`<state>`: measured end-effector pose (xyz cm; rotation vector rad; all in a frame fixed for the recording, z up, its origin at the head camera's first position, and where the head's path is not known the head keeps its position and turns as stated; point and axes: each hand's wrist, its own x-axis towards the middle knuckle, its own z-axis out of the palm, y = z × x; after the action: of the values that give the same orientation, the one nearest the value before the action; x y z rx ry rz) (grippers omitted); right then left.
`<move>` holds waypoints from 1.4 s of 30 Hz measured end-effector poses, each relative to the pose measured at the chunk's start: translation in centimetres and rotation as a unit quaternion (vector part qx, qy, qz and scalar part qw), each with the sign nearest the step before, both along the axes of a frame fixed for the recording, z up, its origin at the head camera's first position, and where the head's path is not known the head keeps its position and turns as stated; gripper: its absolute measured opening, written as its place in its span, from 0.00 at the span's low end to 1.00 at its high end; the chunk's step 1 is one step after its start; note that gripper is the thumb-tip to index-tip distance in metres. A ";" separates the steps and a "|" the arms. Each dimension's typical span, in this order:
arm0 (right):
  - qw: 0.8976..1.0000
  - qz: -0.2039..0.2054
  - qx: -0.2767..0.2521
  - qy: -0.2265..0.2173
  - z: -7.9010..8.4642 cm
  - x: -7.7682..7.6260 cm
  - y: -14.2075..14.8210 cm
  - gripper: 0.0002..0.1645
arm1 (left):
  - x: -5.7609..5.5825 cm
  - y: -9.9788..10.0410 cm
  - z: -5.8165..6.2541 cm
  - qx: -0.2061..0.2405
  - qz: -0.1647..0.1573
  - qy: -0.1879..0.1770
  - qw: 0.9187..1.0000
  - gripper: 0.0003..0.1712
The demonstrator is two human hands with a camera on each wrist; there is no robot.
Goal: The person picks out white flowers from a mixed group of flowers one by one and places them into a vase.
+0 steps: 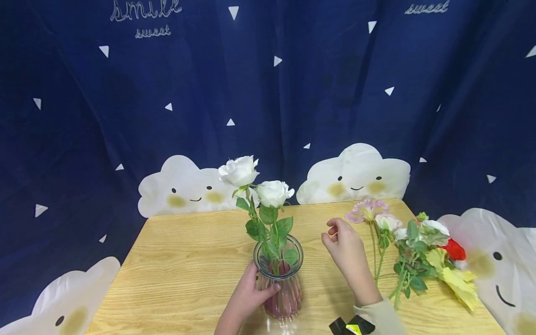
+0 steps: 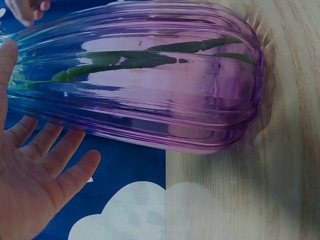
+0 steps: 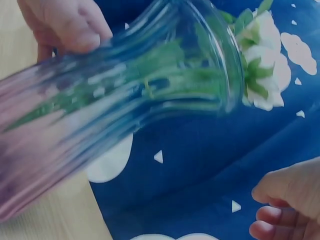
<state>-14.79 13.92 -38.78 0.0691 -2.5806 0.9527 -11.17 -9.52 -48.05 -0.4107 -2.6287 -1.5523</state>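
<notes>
A ribbed glass vase [image 1: 281, 298], pink low down and bluish toward the rim, stands upright on the table. Two white roses [image 1: 274, 193] with green leaves rise out of it, and their stems [image 2: 120, 61] show through the glass. My left hand [image 1: 250, 293] holds the vase from the left, thumb across the front and fingers around the far side. To the right of the vase, my right hand [image 1: 346, 246] hovers with loosely bent fingers and nothing in them. In the right wrist view its fingertips [image 3: 265, 227] are apart from the glass.
On the right of the wooden table [image 1: 184, 265] lie a pink flower [image 1: 368, 210], white blooms [image 1: 434, 231], a red flower [image 1: 455, 250] and a yellow flower [image 1: 459, 284] with leafy stems. A dark blue curtain [image 1: 251, 70] with white clouds hangs behind.
</notes>
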 end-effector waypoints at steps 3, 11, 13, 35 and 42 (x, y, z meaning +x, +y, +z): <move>0.999 -0.008 0.006 -0.031 -0.5 0.0 1.0 0.17 | 0.0 0.0 0.0 -0.001 -0.001 -0.005 1.000 0.46; 0.998 -0.034 -0.002 -0.061 -2.0 -0.3 3.8 0.18 | 0.0 0.0 0.0 0.001 -0.006 -0.003 1.000 0.47; 0.997 -0.044 0.001 -0.063 -2.3 -0.2 4.3 0.18 | 0.0 0.0 -0.1 0.001 -0.006 -0.002 1.000 0.47; 0.990 -0.080 0.019 -0.116 -6.2 0.8 9.4 0.22 | 0.1 -0.1 -0.1 0.007 -0.006 -0.002 1.000 0.45; 0.983 -0.092 0.025 -0.154 -7.7 1.1 10.8 0.24 | 0.1 0.0 -0.2 0.000 -0.003 -0.004 1.000 0.45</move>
<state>-13.65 24.75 -46.49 -0.3237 -2.8284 0.8898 -11.03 -9.53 -48.29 -0.4143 -2.6361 -1.5593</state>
